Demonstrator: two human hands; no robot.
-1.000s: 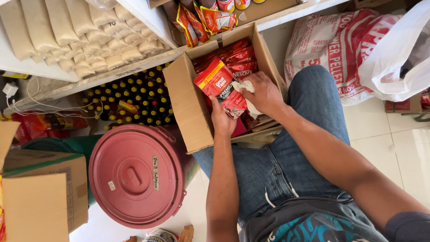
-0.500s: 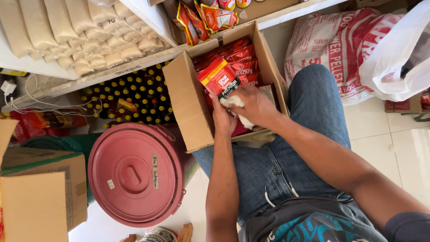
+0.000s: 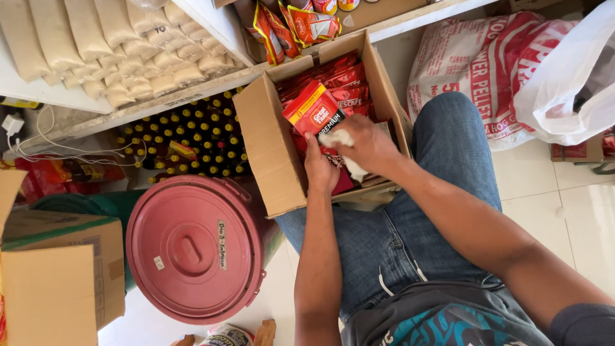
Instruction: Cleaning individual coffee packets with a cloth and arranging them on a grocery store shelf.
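Both hands hold one red packet (image 3: 315,114) tilted, top toward upper left.

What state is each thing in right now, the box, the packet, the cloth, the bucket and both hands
cardboard box: open, flaps up, red packets inside.
red packet: held upright over the box.
white cloth: bunched against the packet.
left hand: gripping the packet from below.
right hand: closed on the cloth.
pink bucket: lid on.
white plastic bag: mouth open.
brown box: flap open.
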